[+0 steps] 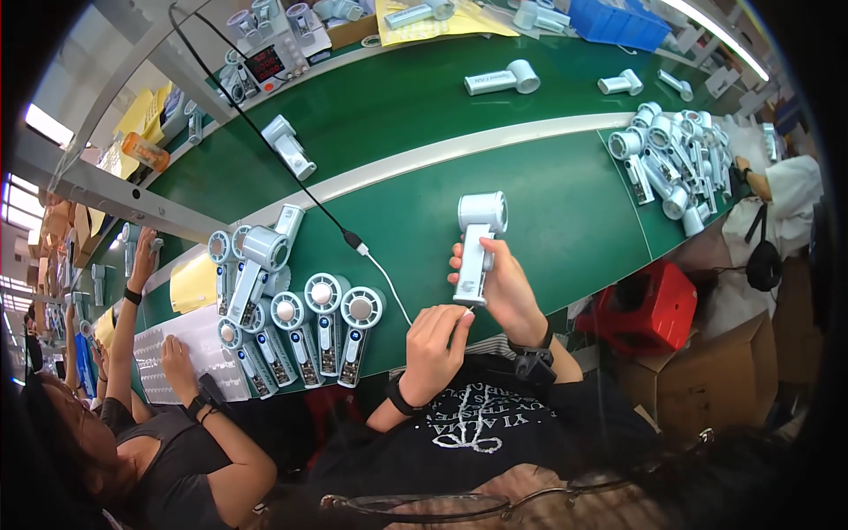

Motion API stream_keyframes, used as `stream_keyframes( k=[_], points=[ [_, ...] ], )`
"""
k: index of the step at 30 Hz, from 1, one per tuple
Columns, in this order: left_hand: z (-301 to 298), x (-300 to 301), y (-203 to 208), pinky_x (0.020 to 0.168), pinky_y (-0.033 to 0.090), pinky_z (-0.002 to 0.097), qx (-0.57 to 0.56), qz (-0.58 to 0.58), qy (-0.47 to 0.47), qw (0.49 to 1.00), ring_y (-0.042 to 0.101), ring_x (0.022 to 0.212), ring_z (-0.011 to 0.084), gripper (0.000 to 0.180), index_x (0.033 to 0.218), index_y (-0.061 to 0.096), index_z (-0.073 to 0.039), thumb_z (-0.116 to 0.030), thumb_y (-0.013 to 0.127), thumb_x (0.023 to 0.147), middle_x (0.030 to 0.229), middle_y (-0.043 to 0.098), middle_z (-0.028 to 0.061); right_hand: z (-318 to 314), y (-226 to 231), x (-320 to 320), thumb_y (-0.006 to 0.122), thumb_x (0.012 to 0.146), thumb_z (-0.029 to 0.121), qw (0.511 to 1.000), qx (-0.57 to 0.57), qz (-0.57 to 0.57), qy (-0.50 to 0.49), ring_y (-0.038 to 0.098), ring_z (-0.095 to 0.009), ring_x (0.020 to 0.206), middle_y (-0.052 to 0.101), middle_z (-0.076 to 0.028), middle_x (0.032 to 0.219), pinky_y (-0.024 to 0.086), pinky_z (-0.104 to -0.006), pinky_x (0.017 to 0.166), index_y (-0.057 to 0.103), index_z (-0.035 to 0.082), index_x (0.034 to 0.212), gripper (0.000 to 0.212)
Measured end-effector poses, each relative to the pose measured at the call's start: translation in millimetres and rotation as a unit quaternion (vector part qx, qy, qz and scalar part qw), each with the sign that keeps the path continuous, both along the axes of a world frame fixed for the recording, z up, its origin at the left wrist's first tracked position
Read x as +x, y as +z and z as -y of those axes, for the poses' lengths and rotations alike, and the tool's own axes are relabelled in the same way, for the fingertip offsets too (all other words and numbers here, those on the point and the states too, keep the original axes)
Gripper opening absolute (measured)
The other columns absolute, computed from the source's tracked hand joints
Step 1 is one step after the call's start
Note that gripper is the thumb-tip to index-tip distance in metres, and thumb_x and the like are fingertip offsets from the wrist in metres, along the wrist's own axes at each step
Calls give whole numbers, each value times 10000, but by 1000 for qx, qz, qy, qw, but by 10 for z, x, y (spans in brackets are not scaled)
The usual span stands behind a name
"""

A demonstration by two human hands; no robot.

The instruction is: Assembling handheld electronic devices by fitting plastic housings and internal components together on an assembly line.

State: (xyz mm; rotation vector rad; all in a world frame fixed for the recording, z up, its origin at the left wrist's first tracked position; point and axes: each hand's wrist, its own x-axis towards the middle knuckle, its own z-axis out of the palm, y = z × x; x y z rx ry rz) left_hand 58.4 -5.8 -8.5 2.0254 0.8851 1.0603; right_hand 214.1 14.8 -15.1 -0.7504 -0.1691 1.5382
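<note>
In my right hand [512, 296] is a light-blue handheld fan [474, 256], its round head up and its handle down, with my fingers wrapped round the handle. My left hand [433, 352] is closed in a pinch just below the handle's bottom end. From it a white cable [385, 276] runs up to a black connector [354, 239]. The cable's tip is hidden by my fingers, so I cannot tell whether it sits in the fan. Several fans with exposed circuit boards [305, 340] lie left of my hands, partly overlapping.
A heap of fans [676, 159] lies on the green bench [548, 203] at the right. Beyond a pale rail, more fans [503, 79] rest on a green strip. A power supply with a red display [265, 64] stands far left. Co-workers' arms [190, 375] reach in at left; a red stool [645, 309] stands right.
</note>
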Motion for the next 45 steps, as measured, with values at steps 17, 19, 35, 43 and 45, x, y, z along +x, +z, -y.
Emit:
stream_keyframes(
  k=[17, 19, 35, 43, 45],
  points=[
    [41, 71, -119, 569, 382, 394, 57, -82, 119, 988, 498, 607, 305, 69, 785, 574, 6, -6, 636, 810, 670, 509, 121, -3, -29, -409, 455, 987, 214, 985, 13, 111, -133, 585, -134, 849, 558, -64, 965, 526, -315, 763, 433, 25, 1102, 222],
    [20, 52, -125, 568, 380, 395, 47, -74, 120, 989, 495, 605, 307, 73, 781, 571, 8, -7, 637, 809, 668, 504, 124, -1, -37, -424, 456, 992, 200, 981, 20, 129, -146, 586, -128, 849, 553, -63, 974, 528, -312, 760, 421, 29, 1103, 206],
    [-139, -194, -54, 671, 484, 323, 13, 34, 65, 997, 621, 764, 282, 52, 833, 589, 48, 1, 613, 831, 1017, 610, 191, 72, 132, -292, 484, 962, 142, 955, 174, 236, -41, 574, -209, 1042, 506, -132, 1173, 501, -359, 883, 251, 34, 1340, 457],
    [-74, -459, -79, 747, 508, 293, -218, 192, -20, 957, 648, 873, 215, 105, 848, 628, 99, 4, 585, 857, 1285, 520, 266, 43, 75, 147, 577, 907, 107, 881, 282, 374, 71, 565, -275, 1091, 492, -176, 1251, 481, -413, 916, 301, 42, 1324, 504],
    [-22, -570, -1, 742, 506, 280, -186, 205, 23, 961, 646, 884, 206, 123, 850, 632, 111, 0, 582, 866, 1269, 532, 269, -194, 304, 313, 589, 892, 112, 686, 348, 622, 147, 577, -315, 1049, 527, -181, 1207, 487, -399, 886, 371, 51, 1289, 458]
  ],
)
